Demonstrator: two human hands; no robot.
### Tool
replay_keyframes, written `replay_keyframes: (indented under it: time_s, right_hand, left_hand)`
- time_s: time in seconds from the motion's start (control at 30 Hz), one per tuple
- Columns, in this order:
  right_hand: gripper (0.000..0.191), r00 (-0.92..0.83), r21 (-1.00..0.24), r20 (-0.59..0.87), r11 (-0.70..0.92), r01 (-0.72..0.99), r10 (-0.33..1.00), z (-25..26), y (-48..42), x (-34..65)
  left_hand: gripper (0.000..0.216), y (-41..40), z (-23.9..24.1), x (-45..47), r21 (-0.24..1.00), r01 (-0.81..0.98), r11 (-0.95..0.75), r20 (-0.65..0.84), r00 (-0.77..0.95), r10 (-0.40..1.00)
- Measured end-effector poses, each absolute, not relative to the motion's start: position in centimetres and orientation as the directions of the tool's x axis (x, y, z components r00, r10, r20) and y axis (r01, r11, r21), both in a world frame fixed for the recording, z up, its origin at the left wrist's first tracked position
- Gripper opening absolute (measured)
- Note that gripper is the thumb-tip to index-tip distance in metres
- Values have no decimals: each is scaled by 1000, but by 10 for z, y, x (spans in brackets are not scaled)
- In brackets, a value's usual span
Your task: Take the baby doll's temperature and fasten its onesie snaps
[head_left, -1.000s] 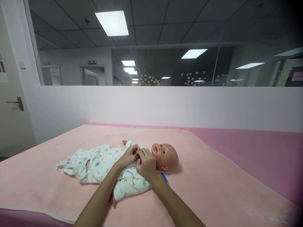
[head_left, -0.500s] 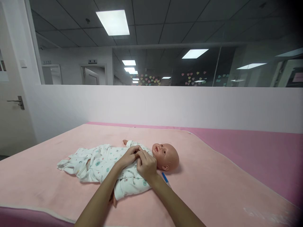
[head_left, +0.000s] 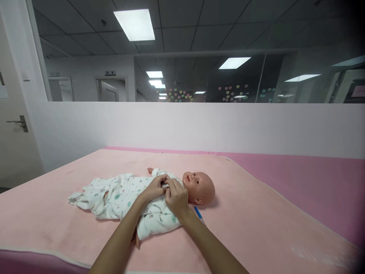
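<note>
A baby doll [head_left: 203, 186] lies on its back with its bald head to the right and its legs to the left. It wears a white baby onesie [head_left: 121, 194] printed with small green and grey figures. Over the doll's upper chest, my left hand [head_left: 156, 188] is closed, fingertips pinching the onesie's front. My right hand [head_left: 177, 196] meets it there, fingers bent and closed on the same cloth near the neck. A bit of white shows between the fingertips; the exact spot gripped is hidden by my fingers.
A pen-like blue stick [head_left: 199, 214] lies beside my right forearm, below the doll's head. The doll rests on a peach pad [head_left: 251, 220] over a pink mattress [head_left: 308, 182]. Behind it stands a white half wall [head_left: 199, 127] with glass above; a door [head_left: 17, 144] is on the left.
My fingertips have shifted slightly at the chest, and a little more white shows between them. The doll stays in place; the view has tipped very slightly.
</note>
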State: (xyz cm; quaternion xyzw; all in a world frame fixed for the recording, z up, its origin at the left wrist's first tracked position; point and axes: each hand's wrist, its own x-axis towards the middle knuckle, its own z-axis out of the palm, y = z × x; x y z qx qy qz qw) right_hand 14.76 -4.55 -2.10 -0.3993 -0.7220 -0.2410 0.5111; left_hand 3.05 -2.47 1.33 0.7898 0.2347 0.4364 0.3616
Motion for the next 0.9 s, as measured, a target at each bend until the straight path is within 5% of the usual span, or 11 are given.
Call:
replay_keyframes:
  time_s: [0.9]
  right_hand:
    - [33,-59,-189,916,556,809,397,-17,-48,149]
  left_hand:
    - [9,-27,7,35,694,177,-698,619,348,704]
